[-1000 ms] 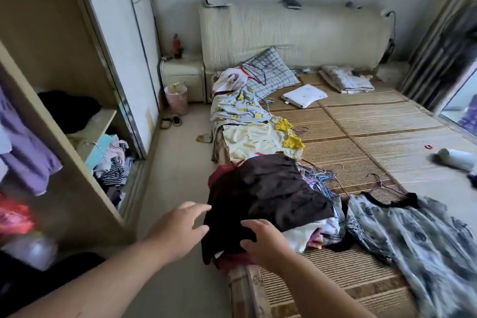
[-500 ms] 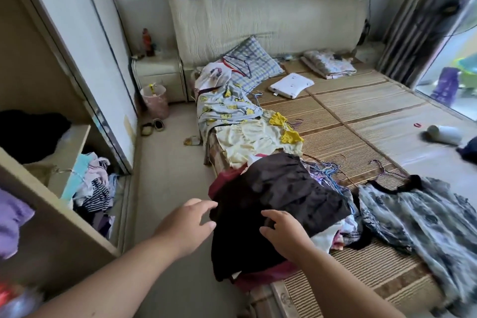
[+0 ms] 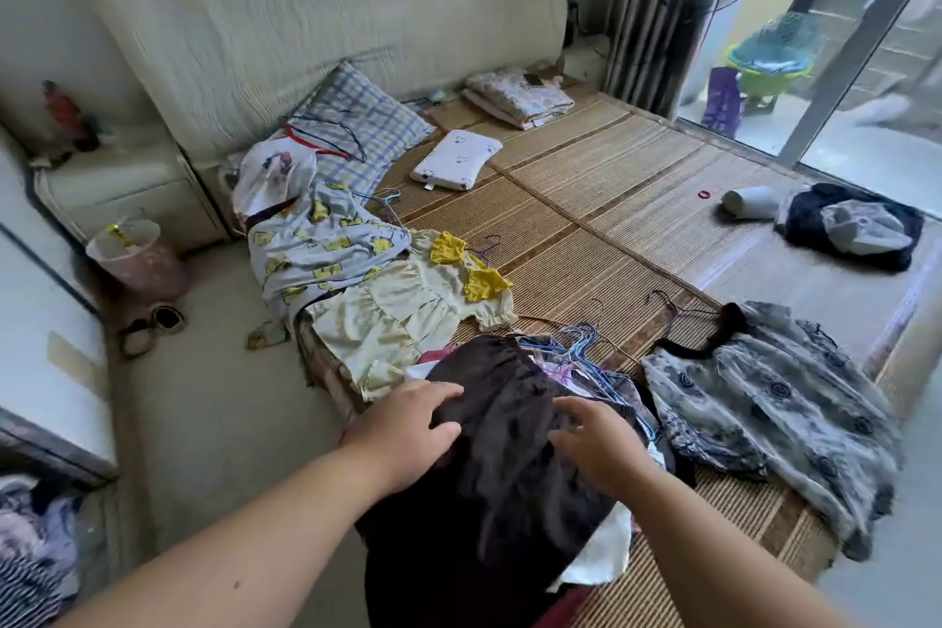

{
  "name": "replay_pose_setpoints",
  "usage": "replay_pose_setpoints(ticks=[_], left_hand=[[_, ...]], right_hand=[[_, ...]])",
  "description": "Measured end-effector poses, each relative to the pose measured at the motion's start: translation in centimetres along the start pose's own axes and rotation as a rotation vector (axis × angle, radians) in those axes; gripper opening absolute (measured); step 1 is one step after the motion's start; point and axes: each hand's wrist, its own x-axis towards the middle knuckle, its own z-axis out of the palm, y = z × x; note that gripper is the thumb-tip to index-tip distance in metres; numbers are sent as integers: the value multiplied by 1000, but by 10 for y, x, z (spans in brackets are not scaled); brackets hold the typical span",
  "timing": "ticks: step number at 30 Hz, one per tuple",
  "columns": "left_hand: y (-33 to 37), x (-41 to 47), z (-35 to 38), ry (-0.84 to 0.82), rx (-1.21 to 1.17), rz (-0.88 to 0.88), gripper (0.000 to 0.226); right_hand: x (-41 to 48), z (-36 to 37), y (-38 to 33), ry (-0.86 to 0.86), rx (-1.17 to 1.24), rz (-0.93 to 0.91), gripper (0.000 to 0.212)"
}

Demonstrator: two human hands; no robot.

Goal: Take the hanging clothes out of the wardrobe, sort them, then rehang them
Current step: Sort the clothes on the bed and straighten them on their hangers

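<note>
Dark garment (image 3: 509, 500) beneath left hand (image 3: 408, 428) and right hand (image 3: 596, 444), probably in contact.

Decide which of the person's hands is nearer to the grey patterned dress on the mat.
Right. The right hand is on the dark garment, on the side next to the grey patterned dress; the left hand lies on that garment's far side.

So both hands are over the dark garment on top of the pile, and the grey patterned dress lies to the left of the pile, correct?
Not quite. The head view shows the grey patterned dress to the right of the pile, not the left. The left hand and right hand are indeed over the dark garment.
</note>
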Motion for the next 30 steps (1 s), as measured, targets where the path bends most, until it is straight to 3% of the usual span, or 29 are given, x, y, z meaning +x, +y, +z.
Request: replay_pose_setpoints(ticks=[13,23,27,30], left_hand=[[-10,189,21,-353,116,314,49],[-50,332,15,-511,215,427,46],[-71,367,58,-534,244,432,48],[-91,386,99,-576,271,438,53]], right_hand=[[80,5,46,215,188,362,61],[166,25,57,193,91,659,73],[192,55,85,121,-32,709,60],[212,73,115,179,-77,730,54]])
